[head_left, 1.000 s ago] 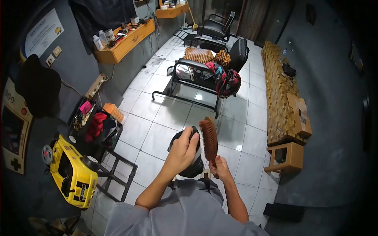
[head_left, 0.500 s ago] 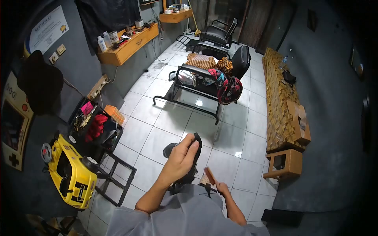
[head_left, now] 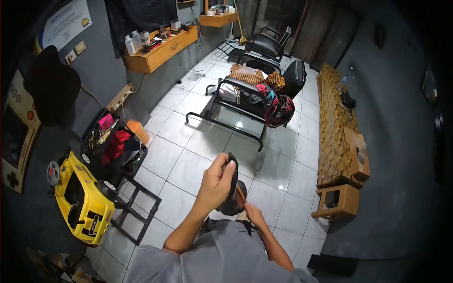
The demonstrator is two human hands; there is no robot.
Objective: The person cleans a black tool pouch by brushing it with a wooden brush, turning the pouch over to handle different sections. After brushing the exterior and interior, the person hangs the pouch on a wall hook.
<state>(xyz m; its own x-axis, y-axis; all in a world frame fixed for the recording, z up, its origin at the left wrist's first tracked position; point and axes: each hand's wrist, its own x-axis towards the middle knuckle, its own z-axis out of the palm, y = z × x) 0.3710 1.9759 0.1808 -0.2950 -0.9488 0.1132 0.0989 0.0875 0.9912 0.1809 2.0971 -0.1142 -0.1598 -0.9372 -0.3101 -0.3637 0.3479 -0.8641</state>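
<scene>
My left hand (head_left: 218,181) is raised in front of my body, fingers wrapped round the upper end of a long black object (head_left: 233,166). The thumb lies on top of it, and my palm hides much of its side; I cannot tell what kind of object it is. To the right and lower, my right hand (head_left: 255,216) is closed on a narrow brown brush-like tool (head_left: 242,194), tilted up and left. The tool's upper end overlaps the black object's right side in this view. Below the hands is my grey shirt (head_left: 212,252).
A black barber chair (head_left: 295,78) with patterned cloths (head_left: 278,109) stands ahead. At left are a yellow toy car (head_left: 82,203) on a black frame and a cart (head_left: 113,141) of cloths. A woven-covered bench (head_left: 330,122) and brown stool (head_left: 336,202) line the right wall.
My right hand has moved up and left, bringing the brown tool against or close beside the black object. My left hand keeps its grip, shifted slightly up. The camera view has turned a little.
</scene>
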